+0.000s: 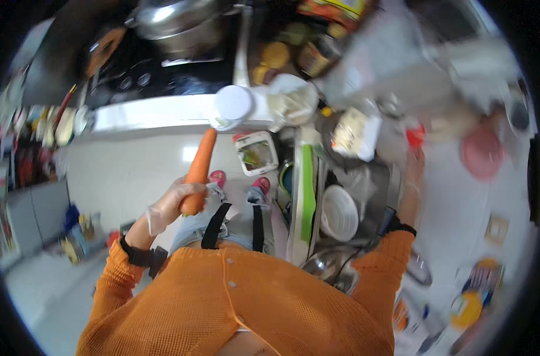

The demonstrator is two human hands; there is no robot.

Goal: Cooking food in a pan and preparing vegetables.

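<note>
My left hand [174, 200], in a clear plastic glove, grips an orange carrot [201, 167] by its thick end, with the thin tip pointing up and away from me. The carrot is held over the floor, in front of my legs. My right hand [414, 167] reaches out past the far side of the metal sink [379, 187]. At its fingertips is a small red object [415, 135]; blur hides what it is and whether my fingers are closed on it. In the sink lies a white plastic basin [339, 213].
A pot [181, 26] stands on the black stove [181, 82]. A white-lidded container [233, 103] sits on the counter edge. Beside the sink is a bright green board [307, 191]. A white bin [274, 155] stands on the floor. A pink round item [482, 153] is at right.
</note>
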